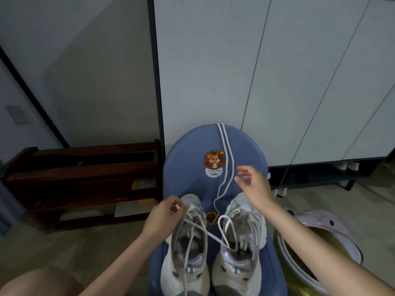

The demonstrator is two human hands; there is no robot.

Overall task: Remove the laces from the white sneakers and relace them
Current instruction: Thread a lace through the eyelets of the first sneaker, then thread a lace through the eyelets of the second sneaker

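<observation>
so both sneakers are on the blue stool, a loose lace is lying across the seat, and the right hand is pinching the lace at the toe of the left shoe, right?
Not quite: the head view shows the left hand pinching the lace at the toe of the left shoe. The right hand hovers open above the right shoe, holding nothing. Both sneakers do sit on the blue stool, with a loose lace across the seat.

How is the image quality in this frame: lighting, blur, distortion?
Head view: dim, bluish, even light with no glare; wide-angle bending bows the pale cabinet panels; the right hand is motion-blurred at the fingertips; the white mesh sneakers and loose white lace stay reasonably sharp.
</observation>
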